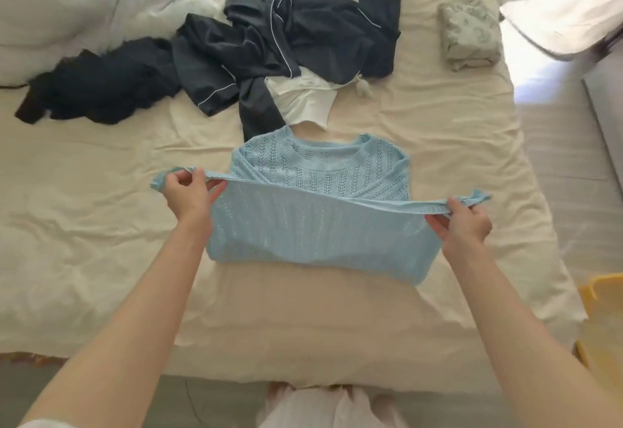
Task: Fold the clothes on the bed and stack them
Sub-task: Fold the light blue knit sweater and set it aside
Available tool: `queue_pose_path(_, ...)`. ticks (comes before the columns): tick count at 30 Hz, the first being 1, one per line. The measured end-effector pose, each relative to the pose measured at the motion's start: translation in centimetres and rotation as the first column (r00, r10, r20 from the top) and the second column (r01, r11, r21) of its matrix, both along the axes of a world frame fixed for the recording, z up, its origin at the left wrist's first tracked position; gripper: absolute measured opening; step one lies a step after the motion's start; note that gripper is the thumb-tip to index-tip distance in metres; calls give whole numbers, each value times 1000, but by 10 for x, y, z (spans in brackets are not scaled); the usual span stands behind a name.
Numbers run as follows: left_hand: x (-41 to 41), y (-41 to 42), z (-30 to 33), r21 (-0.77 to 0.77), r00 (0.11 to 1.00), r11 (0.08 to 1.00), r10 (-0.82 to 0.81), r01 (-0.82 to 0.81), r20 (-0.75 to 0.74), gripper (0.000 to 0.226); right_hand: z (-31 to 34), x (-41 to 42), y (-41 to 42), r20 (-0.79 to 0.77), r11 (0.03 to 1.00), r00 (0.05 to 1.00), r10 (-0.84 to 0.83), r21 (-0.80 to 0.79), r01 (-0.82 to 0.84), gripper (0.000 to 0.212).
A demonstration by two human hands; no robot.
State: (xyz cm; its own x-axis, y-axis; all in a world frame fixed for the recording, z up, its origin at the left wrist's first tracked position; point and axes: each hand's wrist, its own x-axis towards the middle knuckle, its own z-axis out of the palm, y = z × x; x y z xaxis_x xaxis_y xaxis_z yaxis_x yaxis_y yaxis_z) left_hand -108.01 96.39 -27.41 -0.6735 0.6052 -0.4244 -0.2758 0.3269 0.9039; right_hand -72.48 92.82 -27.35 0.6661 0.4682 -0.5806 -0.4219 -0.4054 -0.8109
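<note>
A light blue knit sweater (pixel 313 225) lay flat in the middle of the bed (pixel 101 225), neckline pointing away from the person, its lower part doubled up over the body. The left hand (pixel 188 191) had its fingers curled in a tight grip round the hem's left end, and the right hand (pixel 462 221) pinched the right end the same way, so the hem ran taut between the two grips as a straight band above the folded cloth. The sweater's bulk sat between and just below both hands, resting on the sheet. Beyond its collar lay a loose heap of dark clothes (pixel 269 49) with white piping, touching a white garment (pixel 306 103) near the sweater's neck. A folded patterned piece (pixel 470 34) sat well apart at the far right of the bed. A yellow basket (pixel 603 319) stood beside the bed on the right.
</note>
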Motion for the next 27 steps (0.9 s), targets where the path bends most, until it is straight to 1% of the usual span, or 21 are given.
queue_pose_path(4,1,99,-32,-28,993,996,-89,87,-75,20,-24,4,101,-20,1000,1000,-11,7,12,16)
queue_pose_path(6,3,136,-53,-23,984,987,-160,158,-76,14,-42,9,143,-118,996,993,1,87,9,8)
queue_pose_path(7,4,147,-64,-22,971,975,-222,221,-84,6,-53,9,157,-169,991,985,40,136,-16,8)
queue_pose_path(8,6,152,-77,-55,943,951,-309,304,-125,10,-64,9,164,-186,985,978,98,157,-69,13)
queue_pose_path(9,7,153,-91,-124,892,910,-414,397,-182,23,-77,7,166,-143,980,974,174,125,-156,18)
queue_pose_path(10,9,146,-105,-216,813,851,-523,479,-256,32,-91,2,160,-21,963,963,269,37,-268,23)
queue_pose_path(11,11,132,-117,-305,710,784,-620,541,-334,38,-105,-4,146,141,924,914,380,-90,-371,31)
queue_pose_path(12,14,116,-129,-367,592,716,-698,594,-403,41,-118,-11,128,286,867,819,498,-204,-456,37)
queue_pose_path(13,17,97,-141,-413,474,651,-753,637,-457,44,-129,-21,110,390,793,690,609,-288,-537,41)
queue_pose_path(15,26,57,-162,-539,245,505,-842,674,-481,48,-145,-39,70,509,630,405,759,-418,-655,43)
queue_pose_path(16,28,36,-171,-643,124,404,-892,651,-435,51,-154,-46,48,539,522,227,811,-492,-697,44)
queue_pose_path(17,30,17,-178,-739,14,298,-931,604,-365,54,-162,-50,28,544,397,20,839,-587,-706,44)
queue_pose_path(18,29,1,-184,-810,-81,204,-952,549,-295,62,-168,-50,9,536,285,-184,824,-673,-683,44)
queue_pose_path(19,28,-11,-188,-850,-151,141,-957,508,-249,70,-174,-46,-6,510,188,-355,784,-739,-646,44)
queue_pose_path(20,26,-18,-190,-872,-196,104,-955,479,-221,75,-178,-40,-16,468,115,-469,749,-789,-604,46)
queue_pose_path(21,24,-20,-193,-887,-213,97,-954,451,-213,74,-181,-31,-21,432,76,-523,735,-819,-569,49)
queue_pose_path(22,21,-18,-194,-903,-218,101,-954,417,-207,68,-183,-20,-20,399,62,-541,740,-842,-536,50)
queue_pose_path(24,15,-8,-194,-927,-202,129,-957,353,-210,54,-184,-1,-11,333,43,-540,773,-877,-478,50)
queue_pose_path(25,12,-4,-192,-926,-151,166,-962,338,-228,52,-184,8,-7,312,42,-534,786,-888,-458,48)
queue_pose_path(26,8,-1,-187,-905,-60,241,-958,352,-279,51,-183,14,-6,301,46,-512,805,-891,-451,45)
queue_pose_path(27,4,0,-182,-842,67,373,-923,389,-378,50,-181,19,-5,294,56,-465,835,-886,-460,46)
